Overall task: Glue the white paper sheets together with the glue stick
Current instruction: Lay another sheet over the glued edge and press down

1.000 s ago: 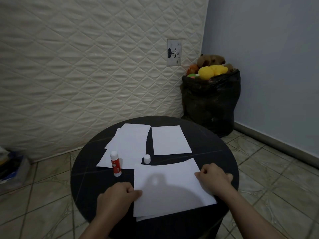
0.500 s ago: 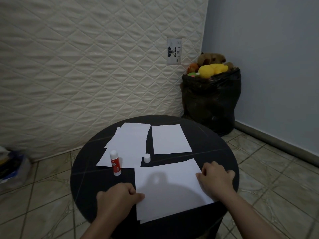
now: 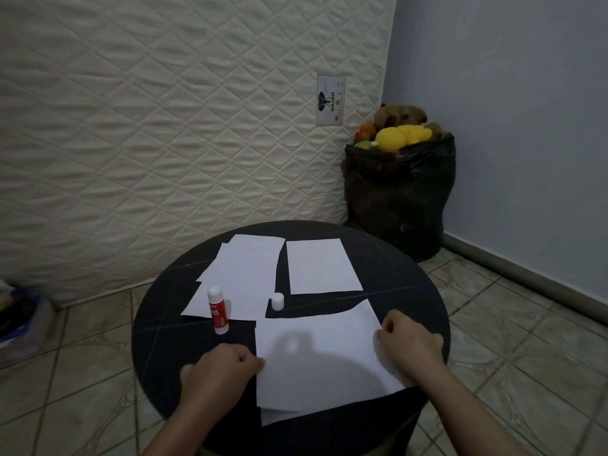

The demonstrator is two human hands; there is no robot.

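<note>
Both hands on the stacked white paper sheets (image 3: 324, 353)

Left hand (image 3: 218, 370) and right hand (image 3: 409, 347), fingers curled, pinch the stack's opposite edges on the bench (image 3: 158, 340); the glue stick (image 3: 217, 310) stands uncapped just beyond the left hand, its cap (image 3: 277, 301) further right.

White paper sheets (image 3: 320, 353) and a red-and-white glue stick (image 3: 218, 310) on a black round table (image 3: 408, 291), before a cream diamond-quilted mattress (image 3: 164, 126).
</note>
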